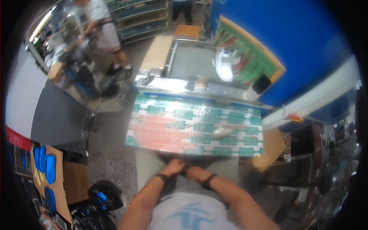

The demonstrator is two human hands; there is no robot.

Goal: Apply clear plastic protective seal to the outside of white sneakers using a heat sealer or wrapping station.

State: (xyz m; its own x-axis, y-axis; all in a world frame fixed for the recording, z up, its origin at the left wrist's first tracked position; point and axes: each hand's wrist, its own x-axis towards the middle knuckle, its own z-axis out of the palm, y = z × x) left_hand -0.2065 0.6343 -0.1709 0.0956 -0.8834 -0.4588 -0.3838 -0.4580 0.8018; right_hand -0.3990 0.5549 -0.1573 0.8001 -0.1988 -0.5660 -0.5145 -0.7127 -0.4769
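My left hand (175, 167) and my right hand (195, 173) meet over my lap, just below the near edge of the table (161, 132). The fingers of both look closed and drawn together. Something small and dark appears between them, but blur hides what it is. A dark band circles each wrist. On the green, white and red patterned tabletop, right of the middle, lies a small whitish object (221, 132), too smeared to name. Farther back stands a white sneaker (223, 68), beside a green board (251, 61) with red strips.
A brown cardboard sheet (156, 53) lies at the back left of the bench. Blue shoe insoles (50, 168) sit in a carton at the left, with black plastic bags (105, 195) close by. Another person (105, 28) stands at the far left. A blue wall rises at the right.
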